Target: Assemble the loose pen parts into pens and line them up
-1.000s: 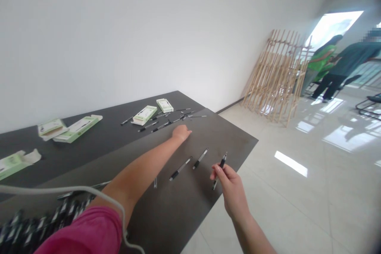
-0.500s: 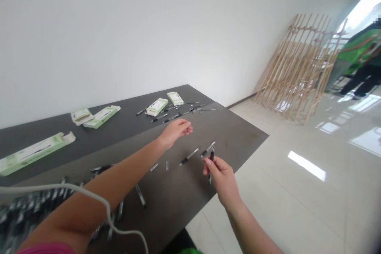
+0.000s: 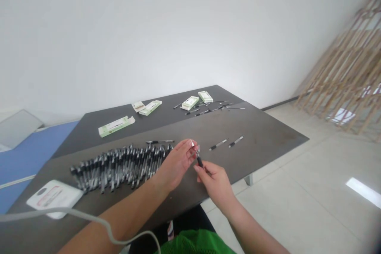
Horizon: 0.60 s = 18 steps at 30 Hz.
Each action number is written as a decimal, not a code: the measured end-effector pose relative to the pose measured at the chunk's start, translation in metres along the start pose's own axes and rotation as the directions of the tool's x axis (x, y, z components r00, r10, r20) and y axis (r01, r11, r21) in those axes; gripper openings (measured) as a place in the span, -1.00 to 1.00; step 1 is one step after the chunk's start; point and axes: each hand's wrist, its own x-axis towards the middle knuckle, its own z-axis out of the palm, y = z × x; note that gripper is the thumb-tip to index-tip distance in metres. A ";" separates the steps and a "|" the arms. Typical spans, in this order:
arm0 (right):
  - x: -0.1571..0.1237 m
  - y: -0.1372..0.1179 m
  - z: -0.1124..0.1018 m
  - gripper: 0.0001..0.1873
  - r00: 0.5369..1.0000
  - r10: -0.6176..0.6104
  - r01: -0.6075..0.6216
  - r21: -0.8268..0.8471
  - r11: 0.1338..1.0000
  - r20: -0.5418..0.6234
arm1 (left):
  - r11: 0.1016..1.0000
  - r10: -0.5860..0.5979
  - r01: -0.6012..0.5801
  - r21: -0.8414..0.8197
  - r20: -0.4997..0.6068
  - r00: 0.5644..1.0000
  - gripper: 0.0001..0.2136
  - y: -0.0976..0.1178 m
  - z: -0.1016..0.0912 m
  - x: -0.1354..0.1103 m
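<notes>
My right hand (image 3: 214,181) grips a black pen (image 3: 199,159) by its lower part, upright over the dark table (image 3: 268,135). My left hand (image 3: 178,162) pinches a small clear piece (image 3: 193,143) at the pen's top end. Both hands meet just right of a long row of several black pens (image 3: 119,164) lying side by side. Two more pens (image 3: 226,142) lie farther right on the table.
Green-and-white pen boxes (image 3: 116,126) and loose pens (image 3: 208,109) lie at the table's far side. A white device (image 3: 53,198) with a grey cable (image 3: 89,218) sits front left. A wooden lattice (image 3: 348,83) leans on the wall at right. Tiled floor lies beyond the table's edge.
My left hand drew back from its far reach and met the right hand at the pen's tip. My view swung left, bringing the row of pens into sight.
</notes>
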 end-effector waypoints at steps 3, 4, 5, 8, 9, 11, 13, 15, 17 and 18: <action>-0.002 -0.004 0.005 -0.67 1.000 -0.014 0.014 -0.003 1.000 0.000 | 1.000 0.015 -0.015 0.020 0.023 1.000 -0.89 0.001 -0.005 -0.010; -0.003 -0.005 0.006 -0.67 1.000 -0.014 0.014 -0.008 1.000 0.001 | 0.999 0.019 -0.020 0.030 0.032 0.999 -0.89 0.001 -0.006 -0.012; -0.003 -0.007 0.007 -0.67 1.000 -0.012 0.012 -0.018 1.000 0.003 | 0.999 0.023 -0.024 0.041 0.039 0.999 -0.88 0.001 -0.007 -0.013; -0.003 -0.010 0.009 -0.66 1.000 -0.006 0.007 -0.044 0.999 0.010 | 0.996 0.043 -0.045 0.077 0.033 0.999 -0.84 -0.001 -0.007 -0.016; -0.003 -0.010 0.010 -0.66 1.000 -0.006 0.006 -0.042 0.999 0.009 | 0.994 0.055 -0.057 0.093 0.025 0.998 -0.83 -0.002 -0.007 -0.016; -0.003 -0.010 0.012 -0.66 1.000 -0.001 0.001 -0.027 1.000 -0.002 | 0.986 0.087 -0.087 0.140 0.010 0.996 -0.81 -0.005 -0.008 -0.017; -0.003 -0.009 0.014 -0.68 1.000 0.007 -0.007 0.020 1.000 -0.019 | 0.969 0.127 -0.124 0.214 0.002 0.992 -0.79 -0.007 -0.010 -0.017; -0.004 -0.010 0.017 -0.68 0.999 0.030 -0.031 0.182 0.983 0.012 | 0.937 0.162 -0.160 0.312 0.020 0.987 -0.79 -0.007 -0.013 -0.017; -0.006 -0.012 0.020 -0.67 0.989 0.075 -0.127 0.456 0.881 0.131 | 0.895 0.171 -0.179 0.408 0.057 0.984 -0.80 -0.005 -0.018 -0.017; -0.007 -0.013 0.022 -0.66 0.973 0.092 -0.202 0.578 0.791 0.213 | 0.874 0.166 -0.184 0.449 0.078 0.983 -0.80 -0.004 -0.019 -0.017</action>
